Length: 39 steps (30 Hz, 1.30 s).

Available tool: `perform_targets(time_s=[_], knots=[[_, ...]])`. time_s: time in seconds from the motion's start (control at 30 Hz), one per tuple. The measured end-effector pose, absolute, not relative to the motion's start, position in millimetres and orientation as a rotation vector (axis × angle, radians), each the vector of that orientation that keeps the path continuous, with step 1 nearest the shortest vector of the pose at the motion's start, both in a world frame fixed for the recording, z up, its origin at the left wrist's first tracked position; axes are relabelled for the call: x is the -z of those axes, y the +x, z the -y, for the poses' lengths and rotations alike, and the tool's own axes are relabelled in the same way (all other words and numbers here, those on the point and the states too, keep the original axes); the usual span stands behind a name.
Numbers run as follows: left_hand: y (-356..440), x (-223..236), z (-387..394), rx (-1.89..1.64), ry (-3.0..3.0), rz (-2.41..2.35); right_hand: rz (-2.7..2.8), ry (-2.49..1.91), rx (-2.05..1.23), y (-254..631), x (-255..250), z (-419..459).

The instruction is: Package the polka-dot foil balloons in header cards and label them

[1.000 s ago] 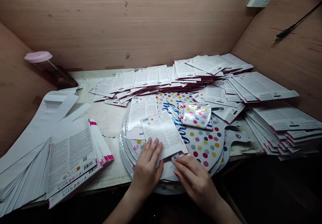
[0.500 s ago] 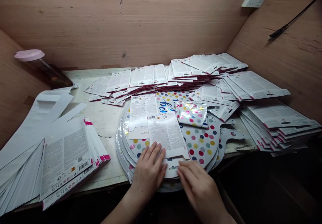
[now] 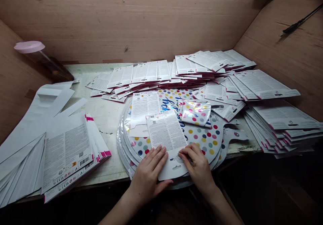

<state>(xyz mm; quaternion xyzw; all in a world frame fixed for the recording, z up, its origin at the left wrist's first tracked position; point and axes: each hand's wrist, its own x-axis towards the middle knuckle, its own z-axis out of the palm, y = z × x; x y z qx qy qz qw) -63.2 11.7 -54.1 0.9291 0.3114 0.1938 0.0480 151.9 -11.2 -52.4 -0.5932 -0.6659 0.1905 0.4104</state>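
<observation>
In the middle, a white printed card envelope lies at a slant, its flap with a hang slot towards me. My left hand rests flat on its left lower edge, fingers stretched out and thumb apart. My right hand has its fingers curled and pressed together at the right edge, by the flap's fold. The fingertips partly hide that corner. Under the envelope are flat round foil balloons with coloured dots and blue lettering. A second card envelope and a folded dotted foil balloon lie on them.
Stacked card envelopes line the back and right. At the left lie printed envelopes and fanned white sheets. A pink-lidded bottle leans by the left wall. A black cable hangs at the right.
My right hand has moved up along the envelope's right edge. More of the slotted flap shows between my hands. The whole view has shifted slightly.
</observation>
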Motion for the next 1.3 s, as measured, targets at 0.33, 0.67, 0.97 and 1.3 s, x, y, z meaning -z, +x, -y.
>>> perform_targets(time_s=[0.33,0.67,0.97,1.3], knots=[[-60.2,52.5,-10.9,-0.637,2.765,-0.982,1.93,-1.594,-0.294,152.3,55.2,3.4],[-61.8,55.2,-9.0,-0.622,2.756,-0.996,1.778,-1.478,-0.365,154.5,49.2,10.1],[-60.2,53.2,-9.9,-0.655,2.721,-0.987,1.948,-1.561,-0.224,152.6,56.8,4.8],[-60.4,53.0,-9.8,-0.675,2.698,-0.985,1.794,-1.44,-0.366,159.4,52.2,8.9]])
